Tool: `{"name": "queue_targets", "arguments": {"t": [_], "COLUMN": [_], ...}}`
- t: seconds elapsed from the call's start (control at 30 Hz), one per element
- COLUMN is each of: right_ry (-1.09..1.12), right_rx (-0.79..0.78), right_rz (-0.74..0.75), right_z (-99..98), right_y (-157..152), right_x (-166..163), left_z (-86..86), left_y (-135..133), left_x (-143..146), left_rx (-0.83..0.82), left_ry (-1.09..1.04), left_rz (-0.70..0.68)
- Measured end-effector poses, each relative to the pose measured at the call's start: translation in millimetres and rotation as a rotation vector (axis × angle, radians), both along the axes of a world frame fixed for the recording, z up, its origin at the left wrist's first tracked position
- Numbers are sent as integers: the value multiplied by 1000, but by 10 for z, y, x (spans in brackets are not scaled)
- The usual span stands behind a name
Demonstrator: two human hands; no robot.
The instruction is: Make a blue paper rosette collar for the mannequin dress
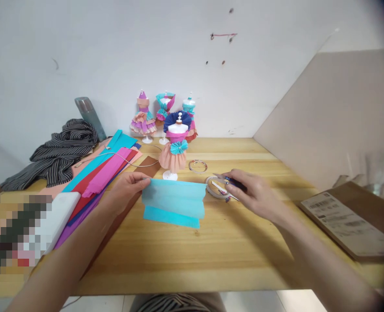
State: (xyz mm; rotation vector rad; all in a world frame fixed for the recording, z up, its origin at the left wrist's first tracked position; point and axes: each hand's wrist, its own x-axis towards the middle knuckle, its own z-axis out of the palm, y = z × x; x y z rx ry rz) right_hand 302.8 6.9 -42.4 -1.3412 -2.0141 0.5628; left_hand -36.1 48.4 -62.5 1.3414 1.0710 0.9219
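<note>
My left hand (126,188) pinches the left edge of a folded light-blue crepe paper piece (174,203), which hangs just above the wooden table (211,247). My right hand (255,195) rests to the right of the paper, its fingers closed over a pair of scissors (226,184) with dark blue handles. The scissors lie across a roll of clear tape (215,189). A small mannequin (175,147) wearing a pink, peach and blue paper dress stands just behind the paper.
Three more dressed mannequins (164,115) stand at the wall. Coloured paper sheets (105,171) fan out at left, beside a striped cloth (60,151) and a grey bottle (90,117). A second tape ring (197,166) lies mid-table. A cardboard parcel (348,221) sits at right.
</note>
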Motion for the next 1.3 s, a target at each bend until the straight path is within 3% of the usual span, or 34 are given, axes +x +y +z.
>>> {"name": "queue_targets", "arguments": {"t": [0.1,0.2,0.37,0.5,0.97,1.3], "right_ry": [-10,251,559,513,413,344], "right_rx": [49,-96,-345,-435,-388,-350], "right_rz": [-31,-80,12,-16,-40,-20], "right_z": [-92,-260,-381,-271,-134,-136], "right_y": [-13,45,189,265,244,241], "right_x": [-54,-135,-330,-447,-478,-493], "left_z": [-11,-13,-2,3,88,96], "left_y": [14,18,16,20,7,-51], "left_x": [14,25,21,12,-56,-27], "left_rx": [-25,-26,-17,-14,-38,56], "left_ry": [-31,-40,-35,-44,-18,166], "left_rz": [6,-1,-25,-15,-116,-1]}}
